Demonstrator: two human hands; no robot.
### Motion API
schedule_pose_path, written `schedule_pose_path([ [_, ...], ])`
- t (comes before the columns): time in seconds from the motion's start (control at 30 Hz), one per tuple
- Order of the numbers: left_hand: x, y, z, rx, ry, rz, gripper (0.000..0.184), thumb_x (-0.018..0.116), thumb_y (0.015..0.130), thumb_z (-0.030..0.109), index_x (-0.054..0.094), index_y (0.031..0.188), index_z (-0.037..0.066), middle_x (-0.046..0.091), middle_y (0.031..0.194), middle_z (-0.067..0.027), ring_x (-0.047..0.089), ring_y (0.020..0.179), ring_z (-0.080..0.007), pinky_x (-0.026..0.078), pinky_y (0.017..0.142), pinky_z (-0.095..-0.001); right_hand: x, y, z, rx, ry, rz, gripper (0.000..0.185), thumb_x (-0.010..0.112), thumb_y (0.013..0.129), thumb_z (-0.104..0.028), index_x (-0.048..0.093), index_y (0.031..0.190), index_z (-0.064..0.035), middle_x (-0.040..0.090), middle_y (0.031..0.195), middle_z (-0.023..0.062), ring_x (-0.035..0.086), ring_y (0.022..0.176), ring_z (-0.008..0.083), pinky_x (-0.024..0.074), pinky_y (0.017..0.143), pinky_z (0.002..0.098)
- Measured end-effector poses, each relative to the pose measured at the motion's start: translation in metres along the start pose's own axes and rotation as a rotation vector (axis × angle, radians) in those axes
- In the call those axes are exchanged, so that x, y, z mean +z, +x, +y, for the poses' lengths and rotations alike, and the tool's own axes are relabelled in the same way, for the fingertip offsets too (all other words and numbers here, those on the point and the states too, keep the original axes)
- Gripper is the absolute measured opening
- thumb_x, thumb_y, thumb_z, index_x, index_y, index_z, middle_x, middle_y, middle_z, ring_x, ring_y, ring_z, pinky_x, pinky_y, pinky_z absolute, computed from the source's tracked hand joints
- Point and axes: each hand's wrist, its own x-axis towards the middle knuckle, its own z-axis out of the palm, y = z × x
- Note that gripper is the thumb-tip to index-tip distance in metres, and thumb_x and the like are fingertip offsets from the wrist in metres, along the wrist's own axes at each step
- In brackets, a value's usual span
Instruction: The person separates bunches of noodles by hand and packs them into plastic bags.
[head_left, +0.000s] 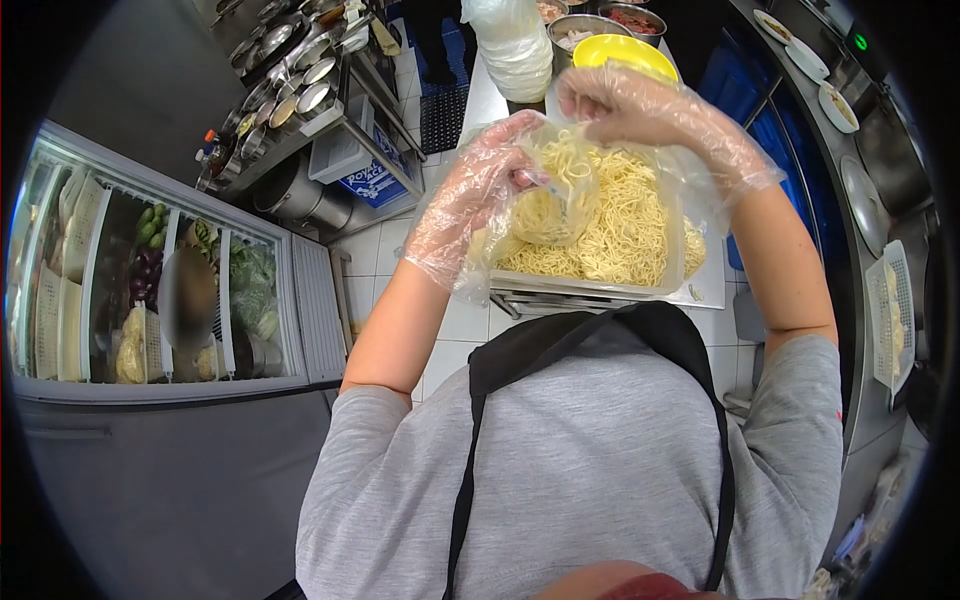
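Note:
My left hand (492, 178), in a clear plastic glove, is closed on the edge of a transparent plastic bag (545, 215) with some noodles in it. The bag hangs over the left part of a plastic tub (590, 287) heaped with yellow noodles (630, 225). Above the tub's far side is my right hand (610, 105), gloved the same way, its fingers curled down near the bag's mouth. Whether the right fingers hold anything is hidden by the glove folds. Just beyond it sits a yellow bowl (625, 55).
A tall stack of bagged white containers (510, 55) stands behind the tub, beside metal bowls of ingredients (635, 20). At left are a glass-topped fridge (150, 290) and a rack with metal pots (290, 100). Plates (838, 107) line the right counter.

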Motion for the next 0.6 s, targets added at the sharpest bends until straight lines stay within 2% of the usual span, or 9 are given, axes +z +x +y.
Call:
schedule_pose_path([
  [0.07, 0.001, 0.005, -0.002, -0.055, 0.047, -0.049, 0.053, 0.053, 0.083, -0.001, 0.039, 0.134, -0.007, 0.059, 0.096, -0.0086, 0.056, 0.069, -0.009, 0.051, 0.07, -0.024, -0.002, 0.005, -0.005, -0.179, 0.084, 0.121, 0.028, 0.067, 0.075, -0.007, 0.054, 0.099, -0.0068, 0.061, 0.085, 0.008, 0.063, 0.084, 0.0193, 0.0506, 0.074, 0.0321],
  [0.1, 0.003, 0.005, -0.003, -0.056, 0.048, -0.051, 0.053, 0.053, 0.083, -0.001, 0.039, 0.134, -0.007, 0.059, 0.096, -0.0086, 0.056, 0.069, -0.009, 0.051, 0.07, -0.024, -0.004, 0.005, -0.011, -0.22, 0.121, 0.106, 0.035, 0.068, 0.078, -0.028, 0.057, 0.103, -0.0069, 0.064, 0.091, 0.0117, 0.064, 0.088, 0.0227, 0.0504, 0.076, 0.0364],
  [0.23, 0.002, 0.005, 0.0, -0.055, 0.04, 0.016, 0.054, 0.054, 0.082, -0.001, 0.04, 0.134, -0.006, 0.059, 0.098, -0.0098, 0.056, 0.069, -0.0086, 0.051, 0.07, -0.0223, 0.008, 0.011, -0.017, -0.278, 0.205, 0.342, 0.042, 0.064, 0.083, -0.041, 0.06, 0.104, -0.0045, 0.065, 0.093, 0.0147, 0.064, 0.09, 0.0254, 0.0501, 0.079, 0.0392],
  [0.3, -0.003, 0.006, 0.001, -0.057, 0.073, 0.031, 0.054, 0.054, 0.082, -0.001, 0.04, 0.134, -0.005, 0.06, 0.1, -0.0104, 0.056, 0.069, -0.0082, 0.052, 0.071, -0.0221, 0.014, 0.015, -0.007, -0.059, 0.042, 0.127, 0.06, 0.06, 0.085, -0.052, 0.056, 0.119, -0.0031, 0.064, 0.105, 0.0159, 0.061, 0.107, 0.0268, 0.0474, 0.09, 0.0406],
  [0.4, -0.003, 0.007, 0.001, -0.046, 0.078, -0.024, 0.06, 0.053, 0.079, -0.001, 0.037, 0.136, -0.005, 0.053, 0.073, -0.0012, 0.051, 0.062, -0.009, 0.054, 0.083, -0.033, 0.017, 0.009, -0.011, 0.265, -0.366, -0.027, 0.067, 0.055, 0.085, -0.059, 0.056, 0.123, -0.0031, 0.061, 0.113, 0.018, 0.059, 0.111, 0.0259, 0.0459, 0.094, 0.0394],
  [0.47, 0.002, 0.002, -0.002, -0.011, 0.0, -0.014, 0.057, 0.054, 0.079, -0.001, 0.04, 0.134, -0.006, 0.052, 0.072, -0.0014, 0.051, 0.061, -0.0087, 0.053, 0.083, -0.0345, -0.005, 0.006, -0.014, 0.361, -0.244, -0.187, 0.064, 0.055, 0.085, -0.059, 0.06, 0.122, -0.0071, 0.055, 0.124, 0.0187, 0.055, 0.116, 0.0245, 0.0451, 0.097, 0.0381],
  [0.53, -0.006, 0.012, -0.006, -0.036, 0.019, -0.027, 0.055, 0.053, 0.079, -0.002, 0.04, 0.133, -0.006, 0.053, 0.073, -0.0015, 0.05, 0.061, -0.0086, 0.053, 0.083, -0.0364, -0.003, -0.012, 0.004, -0.075, 0.176, 0.404, 0.07, 0.051, 0.084, -0.066, 0.067, 0.1, 0.0002, 0.063, 0.104, 0.0212, 0.061, 0.099, 0.0318, 0.0456, 0.088, 0.0428],
  [0.57, -0.005, 0.013, -0.005, -0.036, 0.031, -0.009, 0.055, 0.053, 0.08, -0.002, 0.039, 0.133, -0.006, 0.053, 0.074, -0.0017, 0.05, 0.061, -0.0085, 0.053, 0.083, -0.0364, -0.008, -0.01, 0.014, -0.122, 0.275, 0.365, 0.068, 0.057, 0.083, -0.061, 0.058, 0.121, -0.0048, 0.061, 0.11, 0.0228, 0.058, 0.106, 0.0314, 0.0438, 0.093, 0.0412],
  [0.6, -0.002, 0.014, -0.003, -0.034, 0.043, 0.007, 0.056, 0.053, 0.08, -0.002, 0.039, 0.133, -0.006, 0.053, 0.075, -0.0018, 0.049, 0.061, -0.0084, 0.053, 0.083, -0.0363, -0.001, -0.01, 0.017, -0.117, 0.276, 0.366, 0.068, 0.057, 0.083, -0.061, 0.058, 0.121, -0.0048, 0.061, 0.11, 0.0228, 0.058, 0.106, 0.0314, 0.0438, 0.093, 0.0412],
])
